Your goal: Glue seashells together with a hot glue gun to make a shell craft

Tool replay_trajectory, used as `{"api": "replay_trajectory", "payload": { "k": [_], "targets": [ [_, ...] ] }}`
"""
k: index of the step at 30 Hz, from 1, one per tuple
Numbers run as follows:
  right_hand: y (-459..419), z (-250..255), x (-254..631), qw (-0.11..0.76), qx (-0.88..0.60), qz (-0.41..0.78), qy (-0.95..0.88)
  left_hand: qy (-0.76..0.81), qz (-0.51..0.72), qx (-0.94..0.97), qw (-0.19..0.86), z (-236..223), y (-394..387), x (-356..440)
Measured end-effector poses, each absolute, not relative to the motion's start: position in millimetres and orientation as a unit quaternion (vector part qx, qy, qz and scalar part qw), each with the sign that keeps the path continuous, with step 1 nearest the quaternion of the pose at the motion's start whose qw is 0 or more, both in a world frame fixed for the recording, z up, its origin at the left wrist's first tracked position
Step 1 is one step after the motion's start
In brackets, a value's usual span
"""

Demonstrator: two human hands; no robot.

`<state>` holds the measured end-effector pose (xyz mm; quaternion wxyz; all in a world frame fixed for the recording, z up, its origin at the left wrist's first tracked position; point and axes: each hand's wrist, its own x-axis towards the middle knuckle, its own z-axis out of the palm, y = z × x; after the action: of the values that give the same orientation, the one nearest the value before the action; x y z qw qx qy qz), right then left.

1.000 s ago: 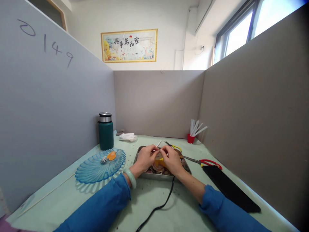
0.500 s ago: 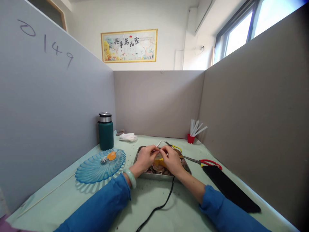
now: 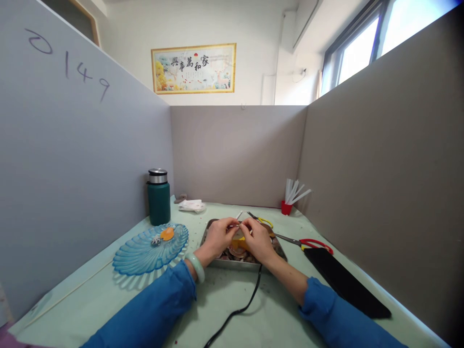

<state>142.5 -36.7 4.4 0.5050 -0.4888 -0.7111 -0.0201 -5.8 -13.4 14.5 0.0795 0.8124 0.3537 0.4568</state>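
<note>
Over a metal tray (image 3: pixel 232 265) my left hand (image 3: pixel 221 236) and my right hand (image 3: pixel 256 238) meet with fingertips pinched close together. Whatever sits between the fingertips is too small to name. Beneath them, the tray holds brownish, shell-like pieces (image 3: pixel 235 253) and a yellow-orange item (image 3: pixel 239 243), partly covered by my hands. A thin white stick (image 3: pixel 239 215) shows just behind the fingertips. The yellow-handled scissors (image 3: pixel 266 222) lie behind the tray.
A blue scalloped plate (image 3: pixel 145 256) with an orange piece stands left, a green bottle (image 3: pixel 158 203) behind it. Red-handled scissors (image 3: pixel 315 244) and a black flat object (image 3: pixel 348 282) lie right. White strips fill a red cup (image 3: pixel 286 208). A black cord (image 3: pixel 239 311) runs frontward.
</note>
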Motion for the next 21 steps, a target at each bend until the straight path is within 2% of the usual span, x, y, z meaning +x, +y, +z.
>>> {"api": "replay_trajectory", "payload": {
  "k": [21],
  "targets": [
    [-35.5, 2.7, 142.6, 0.518, -0.484, -0.006, -0.706, 0.378, 0.446, 0.809, 0.07, 15.2, -14.2, -6.3]
  ]
}}
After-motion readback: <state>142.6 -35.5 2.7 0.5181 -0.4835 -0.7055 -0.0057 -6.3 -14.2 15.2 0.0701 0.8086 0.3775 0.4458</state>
